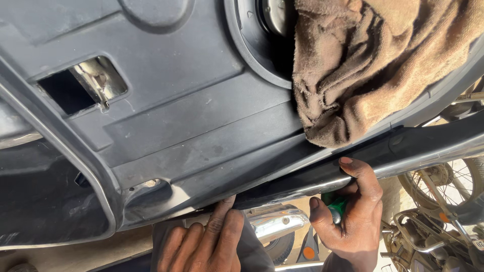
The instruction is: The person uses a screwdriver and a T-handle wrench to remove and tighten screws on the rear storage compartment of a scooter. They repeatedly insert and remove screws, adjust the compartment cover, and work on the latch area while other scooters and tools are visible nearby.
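A large dark grey plastic scooter body panel (191, 116) fills most of the head view. My left hand (206, 242) presses its fingertips against the panel's lower edge near the middle. My right hand (353, 211) grips a green-handled tool (337, 205), probably a screwdriver, with its fingers curled up over a chrome rail (312, 185) that runs under the panel's edge. The tool's tip is hidden behind the panel.
A brown rag (368, 65) lies bunched over a round opening (252, 45) at the top right. A rectangular cut-out (80, 83) shows shiny metal at the left. Below are a chrome part (277, 224) and a motorcycle wheel (448, 186) at the right.
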`<state>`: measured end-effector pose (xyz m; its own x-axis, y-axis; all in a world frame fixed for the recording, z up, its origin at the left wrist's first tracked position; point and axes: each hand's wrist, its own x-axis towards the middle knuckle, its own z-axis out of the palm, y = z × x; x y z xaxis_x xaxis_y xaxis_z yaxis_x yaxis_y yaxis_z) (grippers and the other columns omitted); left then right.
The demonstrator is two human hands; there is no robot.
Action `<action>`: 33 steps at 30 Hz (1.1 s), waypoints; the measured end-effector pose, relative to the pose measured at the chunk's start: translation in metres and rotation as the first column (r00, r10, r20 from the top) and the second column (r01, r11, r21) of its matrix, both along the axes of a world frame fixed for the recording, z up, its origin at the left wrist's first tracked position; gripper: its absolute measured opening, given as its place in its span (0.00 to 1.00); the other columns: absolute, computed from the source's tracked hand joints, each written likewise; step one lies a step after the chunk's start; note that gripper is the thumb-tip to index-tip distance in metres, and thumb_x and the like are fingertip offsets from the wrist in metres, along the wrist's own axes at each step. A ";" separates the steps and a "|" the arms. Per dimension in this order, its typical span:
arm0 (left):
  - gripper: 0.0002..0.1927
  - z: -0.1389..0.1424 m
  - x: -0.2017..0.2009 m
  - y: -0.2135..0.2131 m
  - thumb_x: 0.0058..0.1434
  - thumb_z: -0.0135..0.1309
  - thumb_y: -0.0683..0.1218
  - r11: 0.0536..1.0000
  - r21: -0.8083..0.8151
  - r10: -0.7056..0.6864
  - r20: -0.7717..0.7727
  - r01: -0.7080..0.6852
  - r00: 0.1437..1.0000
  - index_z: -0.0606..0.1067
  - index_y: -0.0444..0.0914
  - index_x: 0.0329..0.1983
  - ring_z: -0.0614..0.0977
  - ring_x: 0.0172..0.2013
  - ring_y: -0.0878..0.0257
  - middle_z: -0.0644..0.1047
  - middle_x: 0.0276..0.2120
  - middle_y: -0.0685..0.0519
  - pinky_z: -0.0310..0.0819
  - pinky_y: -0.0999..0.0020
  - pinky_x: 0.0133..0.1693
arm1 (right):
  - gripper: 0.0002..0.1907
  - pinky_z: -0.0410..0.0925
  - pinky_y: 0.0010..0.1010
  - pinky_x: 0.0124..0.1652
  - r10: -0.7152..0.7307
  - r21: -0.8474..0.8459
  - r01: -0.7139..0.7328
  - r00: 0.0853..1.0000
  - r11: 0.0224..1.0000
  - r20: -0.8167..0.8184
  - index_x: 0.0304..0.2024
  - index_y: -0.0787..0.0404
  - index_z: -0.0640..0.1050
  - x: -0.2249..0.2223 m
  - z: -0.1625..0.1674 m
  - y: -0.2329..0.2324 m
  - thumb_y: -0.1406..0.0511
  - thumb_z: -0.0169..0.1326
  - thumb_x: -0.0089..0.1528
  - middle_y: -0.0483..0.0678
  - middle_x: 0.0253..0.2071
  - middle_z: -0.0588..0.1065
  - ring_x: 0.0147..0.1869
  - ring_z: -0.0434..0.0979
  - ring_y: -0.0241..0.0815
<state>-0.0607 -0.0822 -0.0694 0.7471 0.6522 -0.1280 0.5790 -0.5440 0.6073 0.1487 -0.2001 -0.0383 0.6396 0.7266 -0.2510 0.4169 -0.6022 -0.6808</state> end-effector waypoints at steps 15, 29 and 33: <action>0.16 -0.026 -0.087 0.042 0.77 0.37 0.47 0.742 -0.004 0.651 0.238 -0.670 0.720 0.70 0.34 0.39 0.80 0.48 0.53 0.82 0.41 0.47 0.69 0.53 0.59 | 0.40 0.72 0.29 0.46 -0.004 -0.125 0.010 0.999 0.992 0.047 0.69 0.60 0.54 0.001 0.011 0.013 0.76 0.54 0.57 0.60 0.47 0.73 0.46 0.79 0.42; 0.12 -0.094 -0.118 0.063 0.79 0.37 0.45 0.710 0.198 0.566 0.409 -0.675 0.716 0.70 0.37 0.43 0.74 0.19 0.70 0.76 0.18 0.62 0.62 0.70 0.41 | 0.37 0.73 0.40 0.45 0.156 -0.463 0.023 0.926 0.886 0.345 0.64 0.68 0.50 -0.037 0.031 0.071 0.79 0.49 0.55 0.72 0.38 0.76 0.41 0.81 0.57; 0.11 -0.090 -0.118 0.061 0.78 0.38 0.45 0.730 0.155 0.578 0.381 -0.666 0.722 0.70 0.37 0.44 0.74 0.20 0.70 0.76 0.19 0.63 0.61 0.71 0.39 | 0.39 0.74 0.41 0.46 0.277 -0.479 -0.023 0.840 0.877 0.467 0.64 0.67 0.52 -0.045 0.027 0.069 0.82 0.50 0.52 0.77 0.41 0.74 0.41 0.80 0.63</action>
